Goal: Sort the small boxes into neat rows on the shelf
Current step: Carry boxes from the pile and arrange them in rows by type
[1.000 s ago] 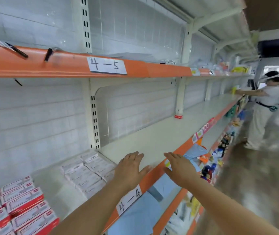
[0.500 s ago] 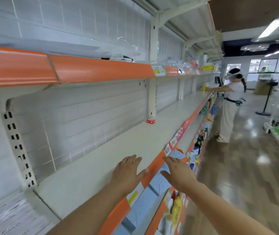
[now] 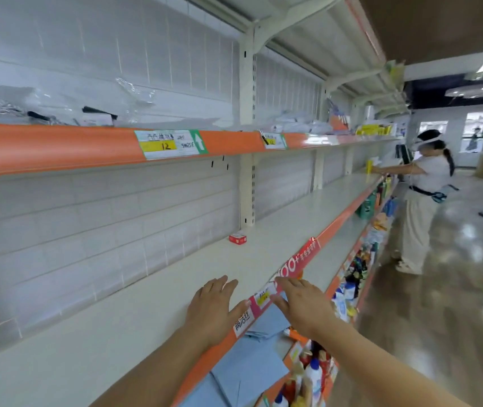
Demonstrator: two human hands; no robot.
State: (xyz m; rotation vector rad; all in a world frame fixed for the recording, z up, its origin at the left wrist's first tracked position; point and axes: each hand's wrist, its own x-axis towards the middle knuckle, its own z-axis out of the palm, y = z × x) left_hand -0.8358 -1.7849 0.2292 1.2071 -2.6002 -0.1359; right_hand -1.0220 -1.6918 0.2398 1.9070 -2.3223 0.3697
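Left hand (image 3: 214, 308) lies flat, fingers straight, on the shelf (image 3: 152, 312) front; right hand (image 3: 303, 304), fingers spread and empty, hovers at its orange edge (image 3: 337, 221). The one small red box (image 3: 237, 237) sits well apart at twelve o'clock, near the back wall. Reaching that far risks nudging it deeper.

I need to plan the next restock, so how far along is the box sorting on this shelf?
Nothing in view looks done: no rows of boxes show on this stretch of shelf. Nothing is in hand either; the left hand and right hand are open and empty over the front edge. Left: one small red box sits alone by the back wall, not yet picked up.
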